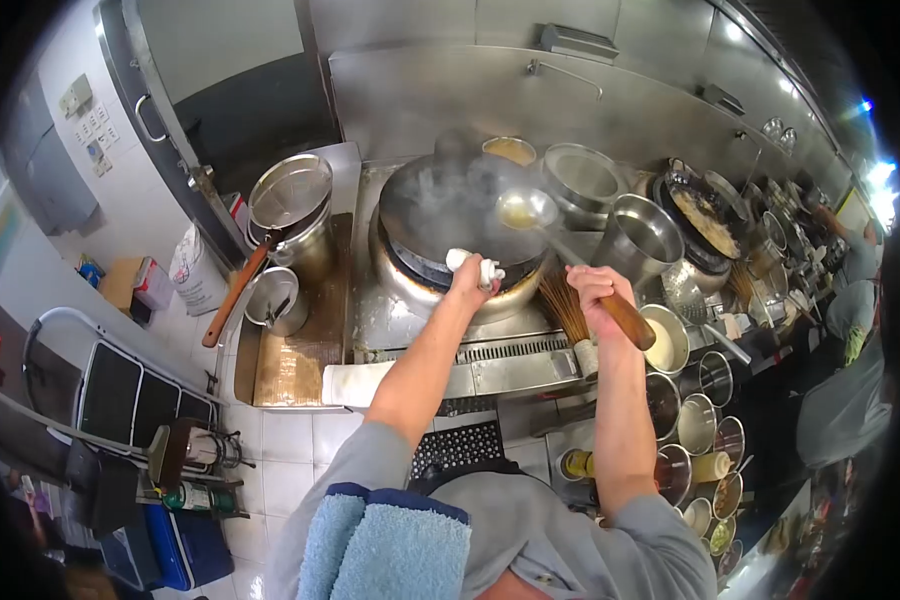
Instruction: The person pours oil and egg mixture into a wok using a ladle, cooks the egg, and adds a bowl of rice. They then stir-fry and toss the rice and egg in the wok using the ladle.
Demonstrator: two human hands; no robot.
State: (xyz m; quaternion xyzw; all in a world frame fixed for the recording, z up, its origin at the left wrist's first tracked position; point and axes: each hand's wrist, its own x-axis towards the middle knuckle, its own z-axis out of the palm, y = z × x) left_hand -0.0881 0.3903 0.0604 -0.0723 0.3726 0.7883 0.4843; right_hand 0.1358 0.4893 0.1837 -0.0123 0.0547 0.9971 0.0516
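Observation:
My left hand is closed around a folded white cloth at the near rim of a large dark wok. Any wok handle under the cloth is hidden. Steam rises from the wok, which sits on a round metal burner ring. In my right hand is the wooden handle of a long ladle. Its bowl hangs over the wok's right side with some yellowish liquid in it. A bamboo wok brush stands just left of my right hand.
Right of the wok are a deep steel pot, a strainer over a pot and a bowl of pale liquid. At left stands a pot with a strainer. Another person stands at far right.

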